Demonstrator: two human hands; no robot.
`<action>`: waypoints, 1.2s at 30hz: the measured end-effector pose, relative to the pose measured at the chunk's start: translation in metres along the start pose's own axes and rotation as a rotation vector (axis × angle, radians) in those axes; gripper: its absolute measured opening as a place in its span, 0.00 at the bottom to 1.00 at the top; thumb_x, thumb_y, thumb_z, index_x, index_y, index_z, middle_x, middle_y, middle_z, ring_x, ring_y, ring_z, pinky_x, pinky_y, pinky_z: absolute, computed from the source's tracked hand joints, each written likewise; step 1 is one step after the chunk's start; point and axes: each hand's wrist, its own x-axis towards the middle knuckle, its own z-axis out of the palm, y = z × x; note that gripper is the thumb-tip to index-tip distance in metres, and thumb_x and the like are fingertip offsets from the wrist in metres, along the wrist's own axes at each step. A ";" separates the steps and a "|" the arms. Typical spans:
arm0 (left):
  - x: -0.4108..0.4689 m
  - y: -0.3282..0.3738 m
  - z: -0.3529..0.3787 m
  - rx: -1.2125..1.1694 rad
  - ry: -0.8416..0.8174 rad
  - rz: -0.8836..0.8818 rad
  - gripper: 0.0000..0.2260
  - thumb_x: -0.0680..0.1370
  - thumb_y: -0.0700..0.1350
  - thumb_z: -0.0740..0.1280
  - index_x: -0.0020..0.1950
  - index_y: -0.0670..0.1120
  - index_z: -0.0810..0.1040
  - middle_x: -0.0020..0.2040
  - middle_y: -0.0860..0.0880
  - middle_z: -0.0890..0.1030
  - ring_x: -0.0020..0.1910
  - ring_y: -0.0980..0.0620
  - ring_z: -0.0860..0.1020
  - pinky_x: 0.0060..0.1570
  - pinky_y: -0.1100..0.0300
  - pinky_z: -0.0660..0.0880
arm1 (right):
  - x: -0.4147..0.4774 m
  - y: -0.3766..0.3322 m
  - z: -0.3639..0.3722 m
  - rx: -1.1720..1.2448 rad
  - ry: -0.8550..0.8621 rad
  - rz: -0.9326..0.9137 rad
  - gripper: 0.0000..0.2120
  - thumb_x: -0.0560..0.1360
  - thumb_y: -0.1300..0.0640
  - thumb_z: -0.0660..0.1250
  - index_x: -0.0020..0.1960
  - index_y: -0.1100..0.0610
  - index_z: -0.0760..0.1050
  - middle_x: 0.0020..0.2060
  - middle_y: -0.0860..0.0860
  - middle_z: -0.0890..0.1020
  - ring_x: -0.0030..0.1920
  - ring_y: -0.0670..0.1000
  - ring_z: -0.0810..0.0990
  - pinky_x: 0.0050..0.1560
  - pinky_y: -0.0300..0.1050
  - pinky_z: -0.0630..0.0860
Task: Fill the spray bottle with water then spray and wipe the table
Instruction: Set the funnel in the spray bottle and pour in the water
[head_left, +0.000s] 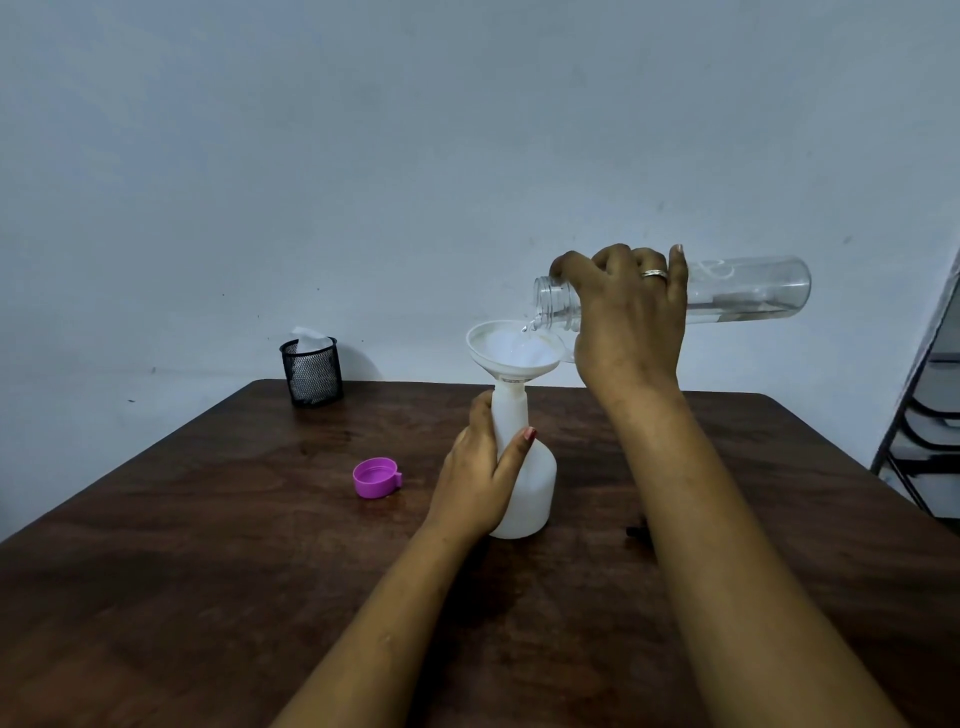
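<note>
A white spray bottle (535, 483) without its head stands upright at the middle of the dark wooden table (208, 545). My left hand (480, 478) grips its neck and shoulder. A white funnel (511, 351) sits in the bottle's mouth. My right hand (628, 322) holds a clear plastic water bottle (748, 288) tipped almost level above the funnel. Its open mouth is over the funnel's right rim and water runs from it into the funnel. A little water lies along the clear bottle's lower side.
A purple cap (375, 477) lies open side up on the table, left of the spray bottle. A black mesh cup (311, 371) with white tissue stands at the far left edge. A small dark object (636, 531) shows beside my right forearm. A metal rack (930, 415) stands at the right.
</note>
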 end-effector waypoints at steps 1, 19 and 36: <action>0.000 0.000 0.000 0.001 -0.002 -0.003 0.22 0.79 0.56 0.58 0.72 0.51 0.58 0.64 0.50 0.74 0.62 0.51 0.73 0.57 0.57 0.68 | 0.000 0.000 0.000 -0.001 0.000 -0.001 0.24 0.73 0.70 0.58 0.62 0.47 0.73 0.56 0.53 0.76 0.64 0.58 0.69 0.75 0.53 0.42; 0.000 0.000 -0.001 0.003 0.005 0.005 0.22 0.80 0.54 0.58 0.71 0.51 0.58 0.63 0.50 0.74 0.62 0.50 0.73 0.57 0.57 0.68 | 0.000 -0.001 0.002 -0.014 0.030 -0.017 0.22 0.73 0.69 0.59 0.60 0.48 0.75 0.54 0.54 0.77 0.63 0.58 0.70 0.75 0.52 0.41; 0.000 -0.001 -0.001 0.005 0.003 -0.002 0.22 0.80 0.55 0.58 0.72 0.51 0.58 0.64 0.49 0.74 0.62 0.50 0.73 0.57 0.58 0.67 | 0.001 -0.003 0.005 -0.046 0.065 -0.050 0.22 0.72 0.70 0.62 0.58 0.49 0.76 0.53 0.55 0.77 0.61 0.59 0.72 0.75 0.54 0.43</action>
